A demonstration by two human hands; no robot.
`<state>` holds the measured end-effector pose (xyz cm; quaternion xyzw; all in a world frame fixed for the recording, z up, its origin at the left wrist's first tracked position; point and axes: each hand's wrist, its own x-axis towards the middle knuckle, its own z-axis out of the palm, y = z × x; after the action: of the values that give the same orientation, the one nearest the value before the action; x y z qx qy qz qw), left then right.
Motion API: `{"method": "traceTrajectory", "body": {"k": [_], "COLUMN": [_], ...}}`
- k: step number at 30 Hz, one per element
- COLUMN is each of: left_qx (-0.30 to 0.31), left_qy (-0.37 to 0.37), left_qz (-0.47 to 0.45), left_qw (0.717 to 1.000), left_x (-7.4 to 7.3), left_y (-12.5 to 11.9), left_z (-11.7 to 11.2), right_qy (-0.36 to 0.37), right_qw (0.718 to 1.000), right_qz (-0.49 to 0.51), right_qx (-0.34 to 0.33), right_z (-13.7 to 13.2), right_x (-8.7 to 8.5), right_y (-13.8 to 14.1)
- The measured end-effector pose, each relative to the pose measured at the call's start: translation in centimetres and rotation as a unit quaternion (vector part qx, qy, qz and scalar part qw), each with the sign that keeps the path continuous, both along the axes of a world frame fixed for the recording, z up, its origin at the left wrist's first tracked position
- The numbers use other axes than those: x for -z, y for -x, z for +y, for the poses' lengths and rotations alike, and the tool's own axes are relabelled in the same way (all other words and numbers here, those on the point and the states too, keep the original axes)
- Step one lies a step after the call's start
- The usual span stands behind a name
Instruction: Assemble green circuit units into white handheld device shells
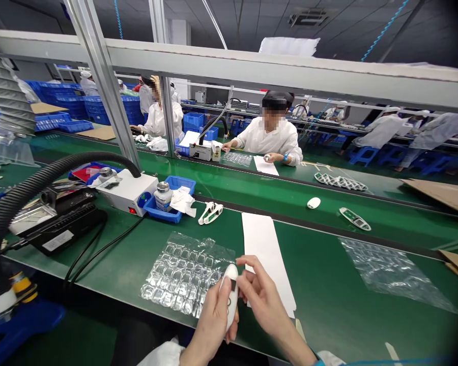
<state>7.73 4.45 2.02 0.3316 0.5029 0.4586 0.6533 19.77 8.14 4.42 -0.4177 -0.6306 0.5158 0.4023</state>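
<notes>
My left hand (213,310) is closed around a white oval handheld device (232,297) with a small dark screen and buttons on its face. The thumb lies along the device's left side, and its rounded end points up and away from me. Beside its right edge is my right hand (263,295), fingers apart and bent, tips very close to the device; whether they touch it I cannot tell. Under and left of the hands lies a clear plastic blister sheet (179,274) with rows of pockets. A long white paper sheet (265,236) lies behind the right hand.
Two white casing parts (210,212) lie near a blue tray (181,185) with a metal-topped bottle. Left stand a white box (127,190) and a black hose (41,178). On the belt (252,185) are a white oval part (313,203) and an open casing (354,218). A co-worker (269,132) sits opposite.
</notes>
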Motion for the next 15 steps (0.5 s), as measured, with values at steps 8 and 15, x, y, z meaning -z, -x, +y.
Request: {"method": "traceTrajectory", "body": {"k": [8,15], "left_qx": [0.053,0.089], "left_qy": [-0.002,0.012], "left_qz": [0.039,0.102], "left_qw": [0.998,0.991], "left_x": [-0.5,-0.8], "left_y": [0.7,1.6], "left_z": [-0.3,0.0], "right_qy": [0.015,0.038], "right_qw": [0.998,0.996], "right_qz": [0.051,0.012], "right_qx": [-0.020,-0.081], "right_z": [1.5,1.9], "right_x": [0.2,-1.2], "right_y": [0.3,0.5]}}
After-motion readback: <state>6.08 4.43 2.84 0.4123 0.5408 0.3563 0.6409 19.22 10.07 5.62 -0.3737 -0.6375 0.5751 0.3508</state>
